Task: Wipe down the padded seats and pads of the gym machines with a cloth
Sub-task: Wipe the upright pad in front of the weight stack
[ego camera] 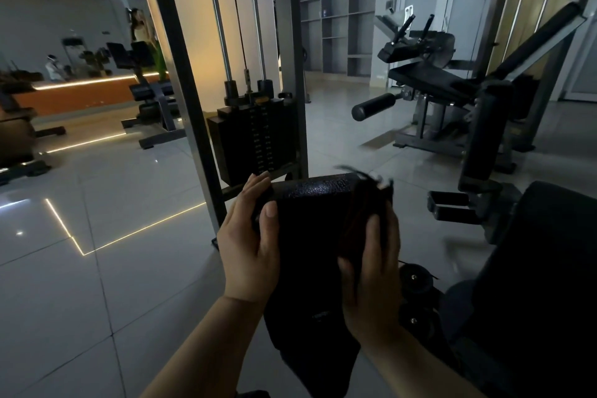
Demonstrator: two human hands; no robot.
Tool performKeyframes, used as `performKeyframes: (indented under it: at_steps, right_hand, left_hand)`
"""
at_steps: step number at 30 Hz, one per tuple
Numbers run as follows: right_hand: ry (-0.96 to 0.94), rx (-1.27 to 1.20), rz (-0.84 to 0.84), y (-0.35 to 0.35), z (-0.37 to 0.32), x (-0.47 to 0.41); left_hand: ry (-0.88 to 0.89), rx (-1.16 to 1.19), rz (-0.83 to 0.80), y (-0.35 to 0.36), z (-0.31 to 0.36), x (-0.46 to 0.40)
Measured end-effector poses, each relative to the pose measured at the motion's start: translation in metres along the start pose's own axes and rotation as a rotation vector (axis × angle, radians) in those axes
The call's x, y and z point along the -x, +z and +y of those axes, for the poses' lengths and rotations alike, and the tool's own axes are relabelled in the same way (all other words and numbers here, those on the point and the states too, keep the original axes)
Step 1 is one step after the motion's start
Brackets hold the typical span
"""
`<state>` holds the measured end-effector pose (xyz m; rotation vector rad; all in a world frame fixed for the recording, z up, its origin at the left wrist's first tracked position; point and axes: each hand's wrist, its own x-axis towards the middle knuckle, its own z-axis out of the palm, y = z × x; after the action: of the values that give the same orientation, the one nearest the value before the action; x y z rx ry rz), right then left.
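2 bare hands reach forward from the bottom of the view and clasp a black padded pad (315, 223) on a gym machine, 1 on each side. The left hand (250, 245) grips the pad's left edge: its thumb lies upright along the front face, and its fingers curl round the back near the top corner. The right hand (371, 275) presses a dark cloth (374, 200) against the pad's right edge, thumb up the front face, fingers wrapped round the side over the fabric. The cloth is almost the same black as the pad, with a blurred frayed bit sticking up above the top right corner. Both forearms rise diagonally from the lower edge.

Directly behind the pad stands a weight stack (255, 136) inside a grey steel frame, with 2 chrome guide rods and a cable rising above it. To the right, close by, is a large black seat (549, 268), and below the right hand sit 2 round black knobs. Further right stands a leg machine (429, 81) with a roller pad. Across the glossy tiled floor (97, 203) at left are a bench and a lit orange counter. Grey shelving fills the back wall.
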<state>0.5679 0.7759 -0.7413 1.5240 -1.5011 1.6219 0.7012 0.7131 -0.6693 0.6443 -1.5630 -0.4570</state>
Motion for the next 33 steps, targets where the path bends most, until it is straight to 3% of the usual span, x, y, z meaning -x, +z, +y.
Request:
performKeyframes:
  at_steps: [3, 10, 13, 16, 20, 26, 30, 33]
  right_hand:
    - [-0.003, 0.02, -0.062, -0.003, 0.009, 0.014]
    - [-0.118, -0.066, 0.013, -0.014, -0.008, -0.076]
    - [-0.092, -0.219, 0.032, -0.009, 0.002, -0.047]
    - [0.078, -0.282, -0.078, -0.004, 0.016, 0.008]
    - [0.17, -0.269, -0.079, -0.005, 0.014, 0.02]
    - [0.11, -0.082, 0.161, 0.0, -0.021, -0.068]
    - [0.039, -0.137, 0.2, 0.005, -0.013, -0.038]
    - [0.053, -0.065, 0.117, 0.01, 0.006, 0.019]
  left_hand:
    - [0.004, -0.041, 0.005, 0.0, -0.001, 0.0]
    - [0.023, -0.066, 0.019, 0.001, -0.002, 0.001]
    - [0.028, -0.056, 0.032, 0.002, -0.001, 0.001]
    - [0.034, -0.024, 0.039, 0.002, 0.0, 0.002]
    - [0.017, -0.037, 0.04, 0.002, 0.001, 0.002]
    - [0.014, -0.065, 0.017, 0.001, 0.002, 0.002]
    - [0.025, -0.084, 0.01, 0.001, 0.001, 0.001]
    - [0.026, -0.069, 0.016, 0.0, 0.002, 0.002]
